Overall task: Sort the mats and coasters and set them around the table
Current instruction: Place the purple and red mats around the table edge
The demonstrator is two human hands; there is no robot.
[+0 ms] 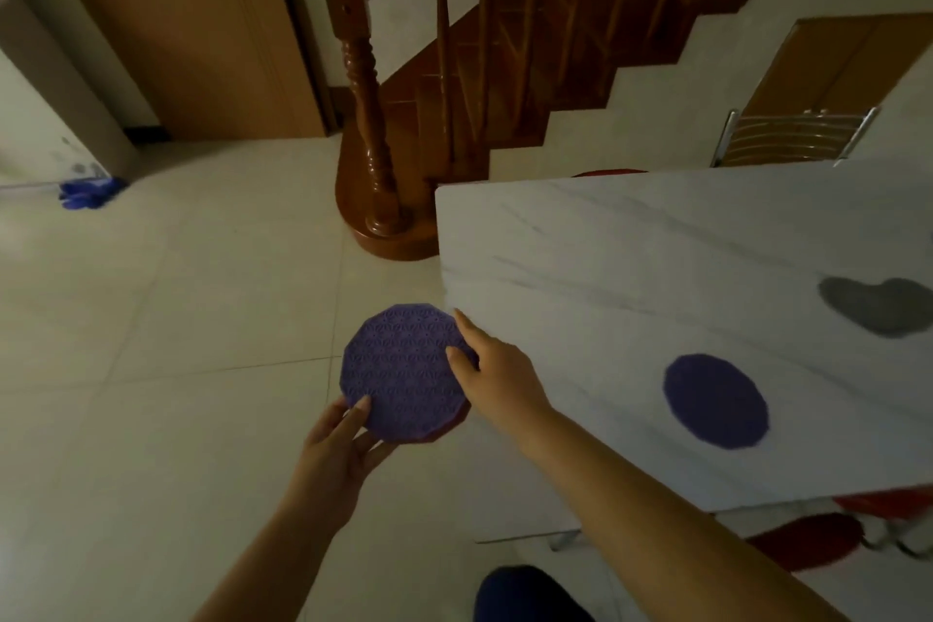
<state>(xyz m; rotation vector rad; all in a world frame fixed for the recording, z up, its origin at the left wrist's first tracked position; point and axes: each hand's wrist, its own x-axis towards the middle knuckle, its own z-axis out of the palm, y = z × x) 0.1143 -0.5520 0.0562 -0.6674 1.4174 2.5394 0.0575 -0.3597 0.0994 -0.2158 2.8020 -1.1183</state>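
The purple mat (404,369), a many-sided piece with a fine raised pattern, is held out over the floor just left of the near left corner of the bench (606,268). A red-brown edge (444,434) peeps from under its near right side, so it looks like at least two pieces stacked. The left hand (343,439) grips the near left rim, thumb on top and fingers underneath. The right hand (497,369) pinches the right rim with its thumb on the pattern and the index finger stretched along the edge; its lower fingers are hidden.

On the bench a round purple coaster (716,402) lies near the front, and a grey heart-shaped mat (878,306) lies farther right, the two well apart.

The step appears to be parting the top piece from the one below. To do it well, let the left hand clamp the lower piece while the right slides the purple one sideways onto the bench. Lay it flat at a seat with no mat, well apart from the two already down, and check that only one layer has come away
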